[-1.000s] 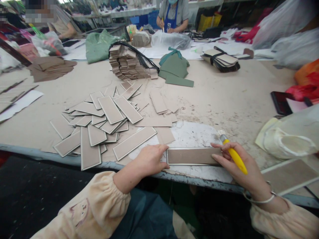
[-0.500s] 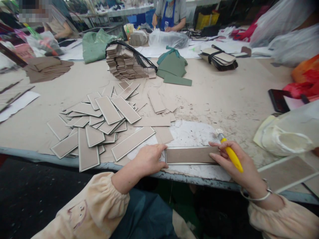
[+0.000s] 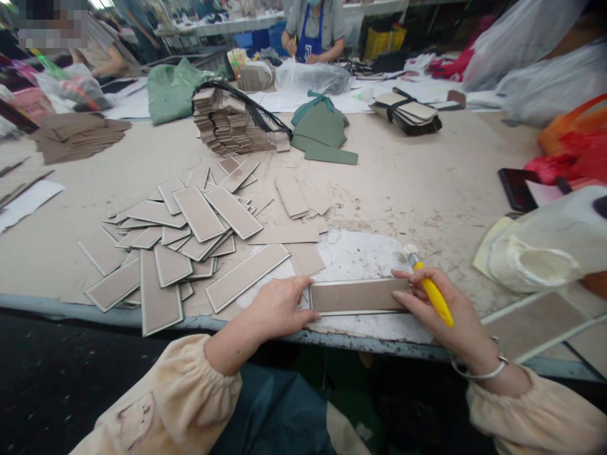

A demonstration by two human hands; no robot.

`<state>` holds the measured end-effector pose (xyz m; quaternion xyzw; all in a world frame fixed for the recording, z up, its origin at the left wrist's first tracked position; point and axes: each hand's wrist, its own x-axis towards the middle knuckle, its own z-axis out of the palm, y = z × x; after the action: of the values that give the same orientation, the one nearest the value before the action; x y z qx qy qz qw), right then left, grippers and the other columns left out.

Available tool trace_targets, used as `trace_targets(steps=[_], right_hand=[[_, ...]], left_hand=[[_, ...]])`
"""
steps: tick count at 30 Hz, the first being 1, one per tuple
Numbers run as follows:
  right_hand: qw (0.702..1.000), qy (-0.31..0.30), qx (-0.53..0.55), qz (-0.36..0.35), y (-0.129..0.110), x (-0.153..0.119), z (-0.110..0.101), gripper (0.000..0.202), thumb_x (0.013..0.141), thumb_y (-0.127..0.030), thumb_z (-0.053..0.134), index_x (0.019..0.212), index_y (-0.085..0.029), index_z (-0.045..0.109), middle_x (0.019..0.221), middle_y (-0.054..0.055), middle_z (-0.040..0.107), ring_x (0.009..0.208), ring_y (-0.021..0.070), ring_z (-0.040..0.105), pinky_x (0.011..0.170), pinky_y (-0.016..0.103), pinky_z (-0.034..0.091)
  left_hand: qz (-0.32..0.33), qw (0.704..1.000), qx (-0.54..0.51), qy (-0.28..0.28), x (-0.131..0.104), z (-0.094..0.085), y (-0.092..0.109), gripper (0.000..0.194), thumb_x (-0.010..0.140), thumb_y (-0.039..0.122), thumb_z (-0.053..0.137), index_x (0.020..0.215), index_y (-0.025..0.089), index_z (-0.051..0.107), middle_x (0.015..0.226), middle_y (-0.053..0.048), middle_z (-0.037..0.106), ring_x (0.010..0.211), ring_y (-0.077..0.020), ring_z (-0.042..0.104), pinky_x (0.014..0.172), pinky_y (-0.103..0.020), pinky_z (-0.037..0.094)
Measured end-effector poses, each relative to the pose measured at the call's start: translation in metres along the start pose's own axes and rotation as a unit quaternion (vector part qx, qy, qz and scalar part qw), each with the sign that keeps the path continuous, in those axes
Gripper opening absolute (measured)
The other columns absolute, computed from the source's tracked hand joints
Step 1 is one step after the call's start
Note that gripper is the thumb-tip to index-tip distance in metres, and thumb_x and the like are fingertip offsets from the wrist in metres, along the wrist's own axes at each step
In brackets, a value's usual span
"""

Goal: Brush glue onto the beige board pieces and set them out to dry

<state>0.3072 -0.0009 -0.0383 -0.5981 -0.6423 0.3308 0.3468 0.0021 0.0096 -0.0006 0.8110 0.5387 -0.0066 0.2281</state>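
Note:
A brown strip with pale edges (image 3: 355, 297) lies near the table's front edge on white paper (image 3: 367, 253). Its left end is between the thumb and fingers of my left hand (image 3: 282, 306). My right hand (image 3: 443, 309) pinches the strip's right end between thumb and fingertip. A brush with a yellow handle (image 3: 437, 294) is also tucked in my right hand, its bristles pointing up and away over the paper. To the left is a loose pile of pale-edged brown pieces (image 3: 199, 215). Several thin plain pieces (image 3: 283, 234) lie just beyond my left hand.
A white container (image 3: 545, 253) lies at the right, near a dark phone (image 3: 516, 189) and red plastic bags (image 3: 564, 158). Farther back are a tied brown stack (image 3: 227, 123), green pieces (image 3: 322, 129) and a green bag (image 3: 173, 91). A person (image 3: 315, 31) works across the table.
The whole view has shifted slightly, so most things appear a little farther left. Both hands keep hold of the strip's ends, with the brush still in my right hand.

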Motion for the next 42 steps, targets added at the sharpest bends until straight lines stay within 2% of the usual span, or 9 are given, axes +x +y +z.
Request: trace_targets(steps=[6,12,18,31,36,42], right_hand=[[0.999,0.008,-0.035,-0.013,-0.005,0.000,-0.001,0.027,0.080,-0.041,0.064,0.089,-0.027,0.043,0.111,0.005,0.067,0.064,0.0165,0.058,0.064,0.035,0.053],[0.999,-0.002,-0.024,-0.024,0.000,-0.001,-0.001,0.025,0.082,-0.040,0.063,0.093,-0.027,0.044,0.110,0.005,0.066,0.084,0.0213,0.064,0.067,0.033,0.051],[0.999,0.001,-0.045,-0.027,0.002,0.000,-0.001,0.026,0.081,-0.039,0.064,0.092,-0.026,0.045,0.110,0.003,0.067,0.069,0.0166,0.060,0.065,0.033,0.051],[0.998,-0.002,-0.051,-0.044,0.003,-0.003,0.001,0.024,0.082,-0.037,0.063,0.094,-0.025,0.046,0.114,0.005,0.066,0.073,0.0172,0.061,0.069,0.035,0.052],[0.998,0.018,-0.044,-0.034,0.000,-0.001,-0.003,0.025,0.082,-0.037,0.064,0.095,-0.025,0.047,0.110,0.006,0.067,0.084,0.0185,0.065,0.075,0.034,0.054],[0.997,0.049,-0.057,-0.023,-0.007,0.001,-0.011,0.020,0.081,-0.029,0.063,0.094,-0.024,0.049,0.105,0.005,0.069,0.077,0.0159,0.068,0.072,0.030,0.056]], left_hand=[[-0.008,1.000,0.006,0.005,0.002,0.003,0.000,0.049,0.079,0.044,0.062,0.123,0.023,0.054,0.086,-0.002,0.068,0.075,-0.0199,0.063,0.063,-0.029,0.042],[-0.018,1.000,0.014,0.009,0.004,0.004,0.002,0.043,0.083,0.042,0.058,0.120,0.022,0.054,0.088,-0.003,0.069,0.077,-0.0196,0.063,0.063,-0.028,0.042],[-0.025,0.999,0.023,0.016,0.004,0.008,0.001,0.042,0.082,0.041,0.060,0.119,0.022,0.055,0.089,-0.003,0.069,0.078,-0.0198,0.064,0.064,-0.028,0.042],[-0.048,0.999,0.011,0.000,0.006,0.006,0.004,0.041,0.081,0.041,0.062,0.117,0.023,0.057,0.087,-0.002,0.069,0.078,-0.0193,0.063,0.063,-0.027,0.039],[-0.067,0.998,-0.006,-0.005,0.007,0.005,0.005,0.040,0.080,0.038,0.062,0.117,0.024,0.057,0.084,0.000,0.068,0.075,-0.0183,0.062,0.062,-0.027,0.036],[-0.083,0.996,-0.001,-0.017,0.009,0.006,0.004,0.040,0.081,0.039,0.060,0.118,0.025,0.056,0.080,0.000,0.066,0.073,-0.0179,0.061,0.060,-0.026,0.033]])
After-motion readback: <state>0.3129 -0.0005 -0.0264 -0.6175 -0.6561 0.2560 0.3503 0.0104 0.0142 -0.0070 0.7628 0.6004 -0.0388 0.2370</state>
